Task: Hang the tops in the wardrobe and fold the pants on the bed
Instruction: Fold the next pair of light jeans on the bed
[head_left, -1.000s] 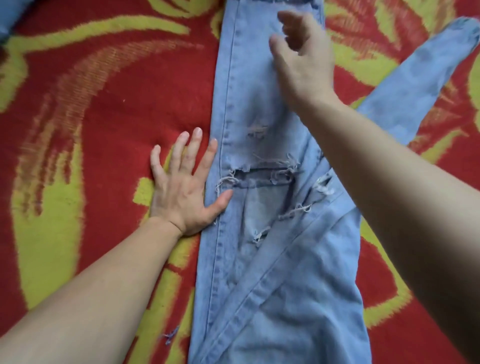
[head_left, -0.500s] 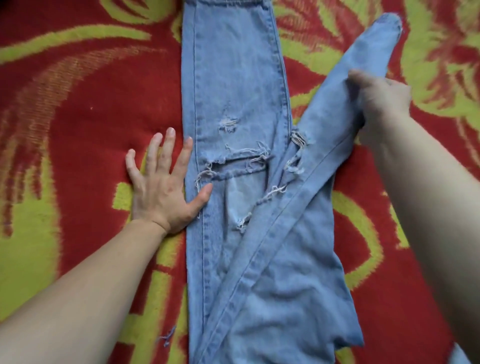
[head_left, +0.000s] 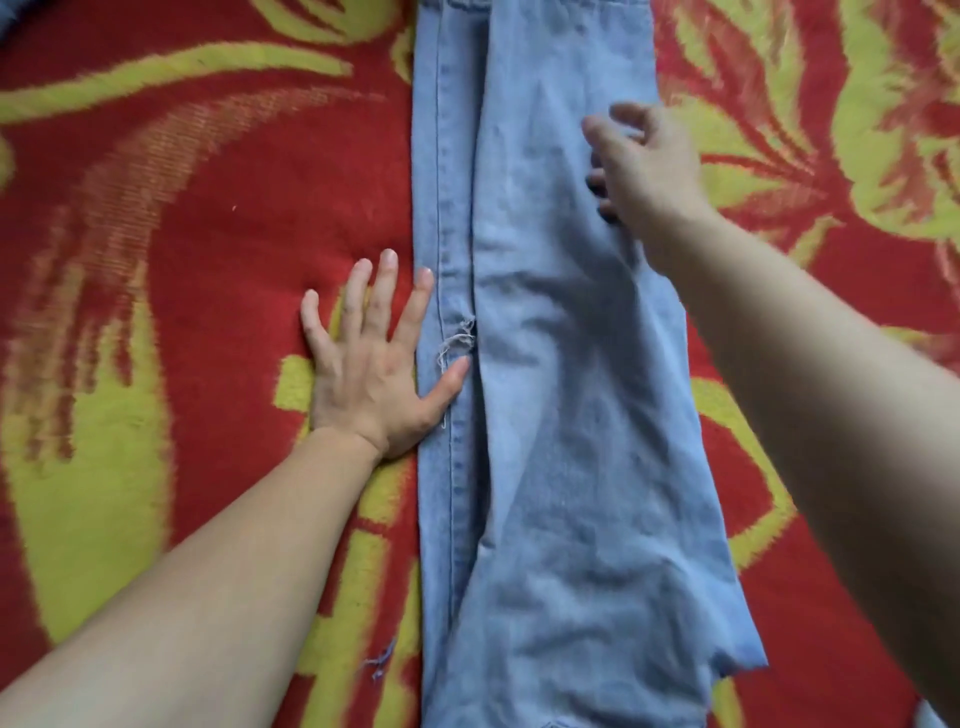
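Note:
Light blue ripped jeans lie lengthwise on the bed's red and yellow blanket. One leg lies folded over the other, and a frayed tear shows at the left edge. My left hand lies flat on the blanket beside the jeans, its thumb and index finger pressing on their left seam. My right hand is over the upper right part of the folded leg, blurred by motion, with its fingers spread and loosely bent and nothing held in them.
The patterned blanket fills the view on both sides of the jeans. A loose blue thread lies on it near the lower left of the jeans. The jeans' raw hem edge sticks out at the lower right.
My right hand carried the splayed right leg leftward, laid it over the other leg, and let go. The left hand stayed pressed at the left seam.

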